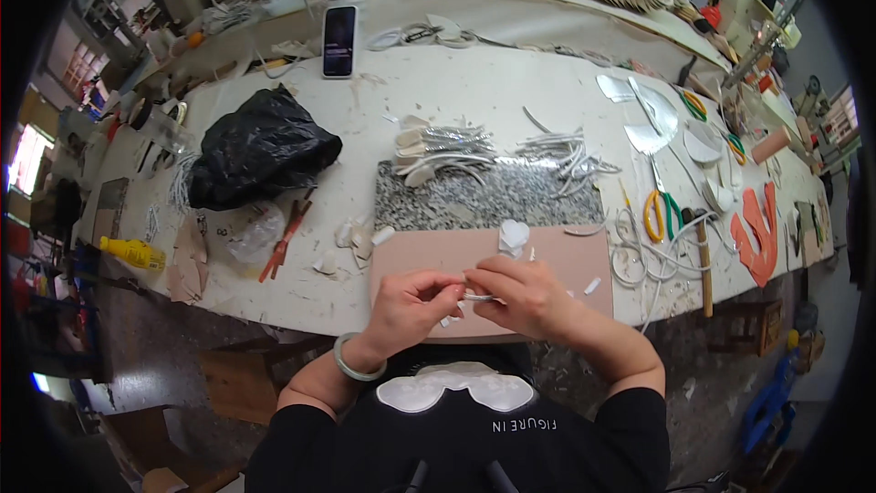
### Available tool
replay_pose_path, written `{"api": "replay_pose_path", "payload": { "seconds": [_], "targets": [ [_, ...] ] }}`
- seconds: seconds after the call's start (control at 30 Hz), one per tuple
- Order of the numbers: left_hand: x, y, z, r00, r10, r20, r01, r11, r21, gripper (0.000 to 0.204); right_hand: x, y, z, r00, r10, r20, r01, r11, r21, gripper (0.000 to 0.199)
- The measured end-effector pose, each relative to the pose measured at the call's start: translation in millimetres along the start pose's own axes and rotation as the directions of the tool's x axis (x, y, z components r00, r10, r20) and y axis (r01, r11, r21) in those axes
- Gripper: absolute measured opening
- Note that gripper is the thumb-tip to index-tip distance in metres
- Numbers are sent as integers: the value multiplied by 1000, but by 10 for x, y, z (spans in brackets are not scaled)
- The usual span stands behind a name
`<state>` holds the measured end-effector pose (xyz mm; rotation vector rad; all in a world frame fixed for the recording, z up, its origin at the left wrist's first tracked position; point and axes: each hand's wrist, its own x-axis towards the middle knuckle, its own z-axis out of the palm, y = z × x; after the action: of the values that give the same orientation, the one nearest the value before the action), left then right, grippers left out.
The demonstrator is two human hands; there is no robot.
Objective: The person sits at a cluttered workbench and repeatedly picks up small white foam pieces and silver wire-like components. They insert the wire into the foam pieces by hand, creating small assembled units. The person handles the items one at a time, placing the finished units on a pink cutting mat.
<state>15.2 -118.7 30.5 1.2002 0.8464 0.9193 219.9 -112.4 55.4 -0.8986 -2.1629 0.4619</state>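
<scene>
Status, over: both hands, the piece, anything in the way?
Right hand pinching white strip. Left hand at its end, hold unclear. White scraps on pink board, none seem blocking.

Toward five o'clock we see upside-down white lettering on a black shirt. At eleven, a phone screen's text blurs.
</scene>
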Motion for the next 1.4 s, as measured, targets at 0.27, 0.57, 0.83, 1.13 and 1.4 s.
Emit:
{"api": "replay_pose_path", "payload": {
  "seconds": [0.27,0.57,0.83,1.13,1.4],
  "targets": [
    [66,-34,-337,920,-384,73,378,827,-416,12,-454,231,-118,946,307,102,-321,862,391,17],
    [74,-171,-108,977,-191,97,211,936,-282,12,-309,0,46,978,197,-66,-168,935,313,18],
    [44,-6,-91,989,-8,148,22,996,-90,28,-242,-118,-85,920,385,65,-387,876,289,24],
    [106,-50,-190,978,-163,129,188,959,-212,15,-313,102,-66,883,402,242,-464,827,318,28],
    [143,-71,-155,965,-215,148,238,957,-166,16,-231,68,-147,813,475,336,-581,697,421,17]
  ]
}}
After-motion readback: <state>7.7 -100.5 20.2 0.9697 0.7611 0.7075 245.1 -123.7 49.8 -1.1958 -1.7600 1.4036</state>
